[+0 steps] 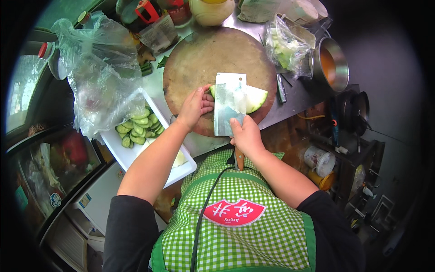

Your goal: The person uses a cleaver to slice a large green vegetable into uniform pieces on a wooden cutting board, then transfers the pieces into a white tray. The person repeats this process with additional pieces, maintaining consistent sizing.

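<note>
My right hand (248,136) grips a cleaver (226,112) by its wooden handle (239,158), with the thumb on the lower blade. The broad blade, smeared with pale wet residue, lies over the middle of a white-fleshed, green-rinded melon piece (255,99) and hides part of it. Whether the edge has entered the flesh cannot be told. At the piece's left end, my left hand (196,107) holds it with curled fingers, close to the blade. Beneath them is a round wooden chopping board (214,51).
Left of the board, a white plastic tray (188,166) holds sliced cucumber (137,127) and pale pieces. A clear plastic bag (102,68) overhangs it. At right are a bagged vegetable container (289,47), a peeler-like tool (281,89) and a steel pot (343,68) with orange liquid.
</note>
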The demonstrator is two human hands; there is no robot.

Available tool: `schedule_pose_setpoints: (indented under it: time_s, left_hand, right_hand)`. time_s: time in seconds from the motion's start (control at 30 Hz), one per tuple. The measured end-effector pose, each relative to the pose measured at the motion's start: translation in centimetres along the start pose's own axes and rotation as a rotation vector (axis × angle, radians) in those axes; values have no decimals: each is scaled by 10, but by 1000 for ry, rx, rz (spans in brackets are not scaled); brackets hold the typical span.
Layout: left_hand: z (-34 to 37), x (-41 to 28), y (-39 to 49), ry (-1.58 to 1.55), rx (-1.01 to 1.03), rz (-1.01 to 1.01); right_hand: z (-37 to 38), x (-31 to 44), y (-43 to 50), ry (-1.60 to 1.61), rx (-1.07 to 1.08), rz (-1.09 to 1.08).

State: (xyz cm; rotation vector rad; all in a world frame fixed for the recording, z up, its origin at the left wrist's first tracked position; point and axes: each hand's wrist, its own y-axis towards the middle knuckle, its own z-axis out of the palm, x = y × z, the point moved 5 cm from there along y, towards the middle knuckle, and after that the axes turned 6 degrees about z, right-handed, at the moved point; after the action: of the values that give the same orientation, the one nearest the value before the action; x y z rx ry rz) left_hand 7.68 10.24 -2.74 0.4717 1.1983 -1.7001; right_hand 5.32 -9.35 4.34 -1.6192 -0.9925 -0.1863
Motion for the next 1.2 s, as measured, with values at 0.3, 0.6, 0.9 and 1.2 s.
schedule_pose_setpoints:
  time_s: [0.3,0.6,0.9,1.2]
  left_hand:
    - [5,-5,-4,30,-11,30]
    - [6,-6,-6,48,12,20]
    - [9,-10,-9,41,-2,4]
    - [13,-13,-11,44,-20,12]
  right_hand:
    - [7,12,1,7,-35,10]
    - [4,4,-1,-13,28,-11]
    - [14,11,4,115,-9,-23]
    - [25,9,10,241,43,3]
